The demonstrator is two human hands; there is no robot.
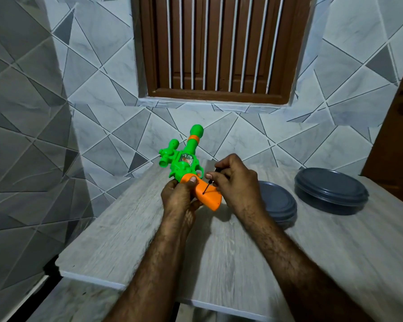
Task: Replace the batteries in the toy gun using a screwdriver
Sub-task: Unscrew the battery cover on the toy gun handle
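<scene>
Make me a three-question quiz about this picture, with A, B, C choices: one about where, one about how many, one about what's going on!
1. The screwdriver tip touches: A the green barrel, B the wall, C the orange handle.
2. Grey dishes on the table: A one, B two, C four.
3. The toy gun is: A lifted up, B lying flat, C boxed.
C, the tip meets the handle; B, two sit at the right; A, it hangs clear of the table.
</scene>
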